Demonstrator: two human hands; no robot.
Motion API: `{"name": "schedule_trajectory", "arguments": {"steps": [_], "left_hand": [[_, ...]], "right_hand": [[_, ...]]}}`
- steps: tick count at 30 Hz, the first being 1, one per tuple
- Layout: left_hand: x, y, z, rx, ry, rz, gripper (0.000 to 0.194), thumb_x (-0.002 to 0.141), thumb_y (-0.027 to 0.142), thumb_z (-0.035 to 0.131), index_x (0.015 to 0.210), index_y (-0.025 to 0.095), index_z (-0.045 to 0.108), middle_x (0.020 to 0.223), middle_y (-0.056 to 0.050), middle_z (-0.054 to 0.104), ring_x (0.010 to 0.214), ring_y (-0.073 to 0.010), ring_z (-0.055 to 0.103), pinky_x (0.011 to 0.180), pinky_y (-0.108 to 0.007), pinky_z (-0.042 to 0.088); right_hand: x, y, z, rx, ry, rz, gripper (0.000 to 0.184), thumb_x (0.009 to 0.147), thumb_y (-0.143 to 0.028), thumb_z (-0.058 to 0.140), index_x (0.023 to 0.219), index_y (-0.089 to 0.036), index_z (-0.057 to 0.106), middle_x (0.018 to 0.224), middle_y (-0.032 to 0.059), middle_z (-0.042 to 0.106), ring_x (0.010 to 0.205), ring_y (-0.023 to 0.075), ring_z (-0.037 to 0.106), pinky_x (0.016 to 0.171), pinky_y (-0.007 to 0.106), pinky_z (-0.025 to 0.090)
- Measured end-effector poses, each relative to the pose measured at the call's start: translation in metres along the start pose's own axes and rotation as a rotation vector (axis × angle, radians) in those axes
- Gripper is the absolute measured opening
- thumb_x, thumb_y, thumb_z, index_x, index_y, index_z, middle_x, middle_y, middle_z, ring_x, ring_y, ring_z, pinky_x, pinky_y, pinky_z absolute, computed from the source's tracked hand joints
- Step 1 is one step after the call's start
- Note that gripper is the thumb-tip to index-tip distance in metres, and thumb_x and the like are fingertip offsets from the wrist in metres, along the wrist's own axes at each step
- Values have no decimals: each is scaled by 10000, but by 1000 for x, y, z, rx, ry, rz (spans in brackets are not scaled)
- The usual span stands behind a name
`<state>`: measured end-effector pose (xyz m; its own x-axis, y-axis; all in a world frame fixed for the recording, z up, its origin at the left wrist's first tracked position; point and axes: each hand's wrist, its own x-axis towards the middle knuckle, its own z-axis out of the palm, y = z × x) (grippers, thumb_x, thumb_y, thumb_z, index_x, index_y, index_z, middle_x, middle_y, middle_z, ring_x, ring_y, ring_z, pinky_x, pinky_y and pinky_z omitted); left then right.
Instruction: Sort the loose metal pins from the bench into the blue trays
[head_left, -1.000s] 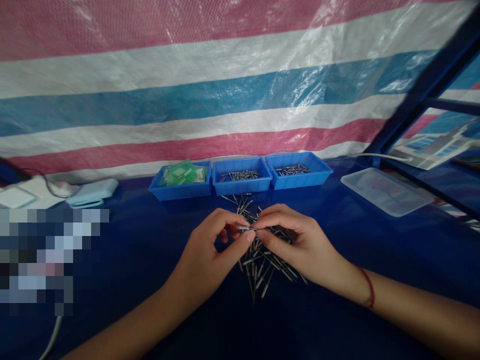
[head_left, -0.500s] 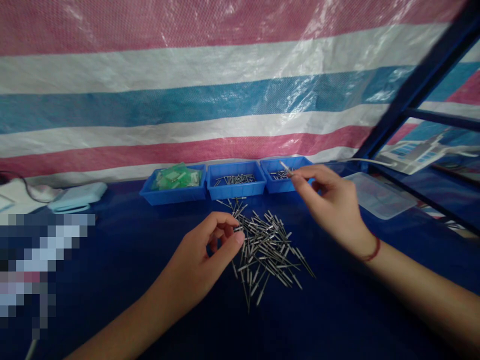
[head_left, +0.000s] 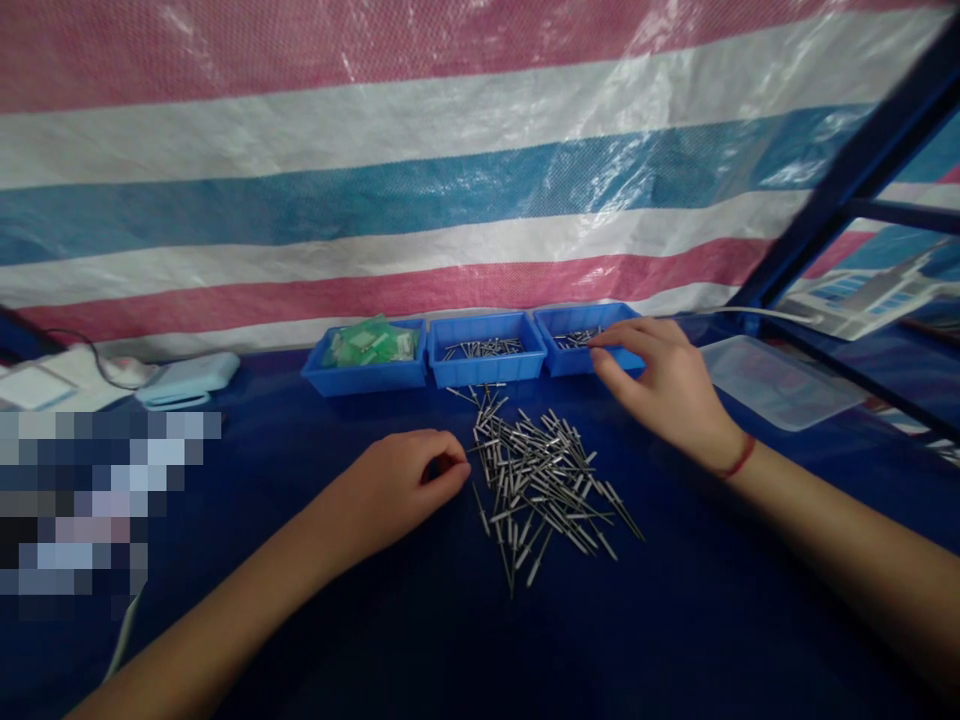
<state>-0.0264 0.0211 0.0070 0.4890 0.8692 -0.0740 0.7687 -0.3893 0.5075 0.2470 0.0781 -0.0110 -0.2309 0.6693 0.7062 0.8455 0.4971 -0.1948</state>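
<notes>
The left hand [head_left: 401, 485] rests curled on the counter [head_left: 300, 620], its grip closed at the near-left rim of the pile of metal pins [head_left: 536, 485]; whether it pinches a pin I cannot tell. The pile lies just right of it, pins pointing every way, many with their long axes toward the far edge. The right hand [head_left: 664, 385] reaches the rightmost blue tray [head_left: 574, 355], fingers loosely spread, holding nothing visible

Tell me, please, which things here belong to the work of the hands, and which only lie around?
In use:
- pile of metal pins, beside the left hand
- right blue bin, under the right hand
- middle blue bin, holding pins

Lying about:
- left blue bin with green packets
- clear plastic lid
- light blue case
</notes>
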Motion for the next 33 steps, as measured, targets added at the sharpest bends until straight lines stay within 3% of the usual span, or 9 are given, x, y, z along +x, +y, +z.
{"name": "schedule_trajectory", "arguments": {"steps": [6, 9, 16, 22, 27, 33], "left_hand": [[-6, 9, 6, 110, -29, 13, 319, 848, 423, 474, 662, 186, 577, 633, 12, 577, 565, -137, 527, 516, -244, 300], [-8, 11, 10, 178, -101, 5, 349, 819, 485, 508, 637, 189, 550, 636, 14, 570, 547, -136, 516, 491, -246, 269], [-7, 8, 3, 185, -141, -72, 178, 828, 379, 494, 834, 228, 587, 717, 23, 594, 616, -145, 544, 534, -244, 316], [-7, 16, 7, 284, -104, -118, 143, 825, 248, 420, 815, 203, 555, 800, -9, 591, 671, -166, 570, 597, -276, 365], [-6, 19, 12, 326, -77, -117, 195, 861, 325, 406, 829, 196, 548, 831, -28, 580, 701, -191, 582, 593, -291, 381], [-6, 15, 11, 242, -65, -94, 196, 885, 278, 388, 844, 190, 558, 838, -31, 600, 735, -193, 591, 653, -307, 400]], "right_hand": [[-5, -16, 0, 98, -30, -36, 140, 834, -237, 514, 813, -205, 649, 879, 65, 669, 877, 237, 600, 822, 420, 453], [-7, -26, -3, 141, -21, -73, 135, 839, -214, 515, 816, -208, 647, 872, 62, 669, 863, 219, 600, 819, 396, 457], [-11, -42, -5, 223, -37, -212, 103, 818, -176, 548, 845, -192, 646, 853, 56, 657, 833, 198, 579, 791, 372, 461], [-22, -54, 2, 336, -121, -248, 93, 805, -143, 559, 828, -156, 648, 852, 66, 651, 828, 185, 553, 775, 351, 451], [-30, -65, 10, 447, -181, -294, 98, 797, -128, 551, 779, -160, 641, 832, 55, 650, 826, 180, 542, 750, 344, 453], [-29, -67, 8, 474, -162, -299, 92, 782, -112, 564, 776, -161, 641, 834, 52, 651, 826, 178, 535, 755, 347, 453]]}}
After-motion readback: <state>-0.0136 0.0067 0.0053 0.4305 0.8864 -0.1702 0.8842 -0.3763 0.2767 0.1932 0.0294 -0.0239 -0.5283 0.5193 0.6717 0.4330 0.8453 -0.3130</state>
